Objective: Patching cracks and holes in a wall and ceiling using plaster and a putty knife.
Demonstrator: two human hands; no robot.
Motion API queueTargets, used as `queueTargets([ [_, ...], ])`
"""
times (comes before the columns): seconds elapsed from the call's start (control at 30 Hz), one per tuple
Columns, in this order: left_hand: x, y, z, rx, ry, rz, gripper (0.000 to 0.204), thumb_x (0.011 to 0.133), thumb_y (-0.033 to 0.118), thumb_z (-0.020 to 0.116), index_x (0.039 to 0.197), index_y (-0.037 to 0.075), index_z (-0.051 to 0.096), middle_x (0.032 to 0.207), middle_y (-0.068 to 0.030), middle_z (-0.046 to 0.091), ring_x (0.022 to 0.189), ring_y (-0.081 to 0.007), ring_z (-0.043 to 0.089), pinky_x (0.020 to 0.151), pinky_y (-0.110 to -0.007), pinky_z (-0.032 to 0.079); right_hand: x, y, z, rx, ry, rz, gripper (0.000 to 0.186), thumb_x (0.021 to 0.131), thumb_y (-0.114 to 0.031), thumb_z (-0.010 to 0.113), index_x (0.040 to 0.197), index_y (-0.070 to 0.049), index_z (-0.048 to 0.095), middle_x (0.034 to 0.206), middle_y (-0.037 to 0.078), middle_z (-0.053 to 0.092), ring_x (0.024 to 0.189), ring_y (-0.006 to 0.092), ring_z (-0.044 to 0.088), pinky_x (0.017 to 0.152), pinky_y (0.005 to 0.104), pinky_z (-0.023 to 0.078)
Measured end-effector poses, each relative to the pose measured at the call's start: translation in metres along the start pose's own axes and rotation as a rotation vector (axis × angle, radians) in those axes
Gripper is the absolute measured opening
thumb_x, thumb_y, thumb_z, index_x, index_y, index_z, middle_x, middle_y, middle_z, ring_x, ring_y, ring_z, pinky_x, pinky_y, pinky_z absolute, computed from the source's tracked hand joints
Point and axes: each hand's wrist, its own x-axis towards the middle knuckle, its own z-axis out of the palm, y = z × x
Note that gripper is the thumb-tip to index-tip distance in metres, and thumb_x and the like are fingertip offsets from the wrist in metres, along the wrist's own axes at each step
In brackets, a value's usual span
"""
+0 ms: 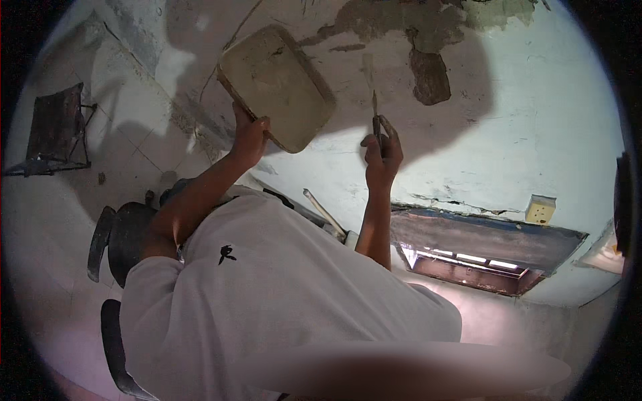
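My left hand [250, 139] grips the edge of a shallow rectangular tray [277, 87] with rounded corners and a dull grey-brown face. The tray is tilted in front of the wall. To its right, my right hand [383, 154] is closed around the dark handle of a trowel [374, 103]. The trowel's thin blade points up at the wall and is seen nearly edge-on; I cannot tell whether it touches. Right of the blade, a dark, wet-looking patch [430, 77] marks the pale wall, below a larger, ragged grey-green patch [401, 20].
A pale yellow socket box [540, 210] is fixed to the wall at right, beside a framed opening [468, 247]. A pale stick [324, 212] leans near my body. On the tiled floor at left stand a dark folding seat [57, 127] and a rounded black object [130, 234].
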Motion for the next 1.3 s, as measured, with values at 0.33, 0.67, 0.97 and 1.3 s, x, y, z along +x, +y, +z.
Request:
queueTargets([
  [0.33,0.0,0.001,0.001,0.049,0.032,-0.058,0.082,0.075,-0.003,0.051,0.143,0.025,0.012,0.131,-0.0091,0.031,0.123,-0.0234,0.038,0.104,-0.041,0.038,0.004,-0.001,0.019,0.94,-0.127,0.662,0.028,0.097,-0.012,0.05,0.124,-0.008,0.05,0.063,0.002,0.049,0.041,0.0062,0.034,0.035,0.02,0.025],
  [0.67,0.004,0.006,-0.003,0.058,0.03,-0.06,0.072,0.073,-0.006,0.048,0.134,0.017,0.017,0.126,-0.0105,0.034,0.12,-0.0233,0.041,0.096,-0.039,0.044,0.004,-0.012,0.02,1.031,-0.132,0.727,0.021,0.096,-0.017,0.055,0.116,-0.011,0.052,0.061,0.0,0.045,0.041,0.0059,0.034,0.035,0.0194,0.025],
  [0.97,0.005,0.001,-0.002,0.065,-0.012,-0.081,0.088,0.073,0.006,0.06,0.144,0.021,0.012,0.135,-0.0102,0.03,0.125,-0.0268,0.037,0.103,-0.044,0.041,0.031,-0.024,0.051,0.984,-0.066,0.699,0.017,0.095,-0.015,0.055,0.112,-0.011,0.053,0.061,-0.001,0.043,0.043,0.0069,0.034,0.035,0.021,0.026],
  [1.3,0.003,0.004,-0.005,0.116,0.042,-0.043,0.07,0.074,-0.004,0.05,0.134,0.014,0.019,0.124,-0.0109,0.036,0.117,-0.0232,0.043,0.095,-0.04,0.045,0.006,-0.004,0.061,0.989,-0.085,0.733,0.027,0.096,-0.014,0.056,0.121,-0.009,0.049,0.06,-0.002,0.041,0.043,0.0054,0.033,0.037,0.02,0.025],
])
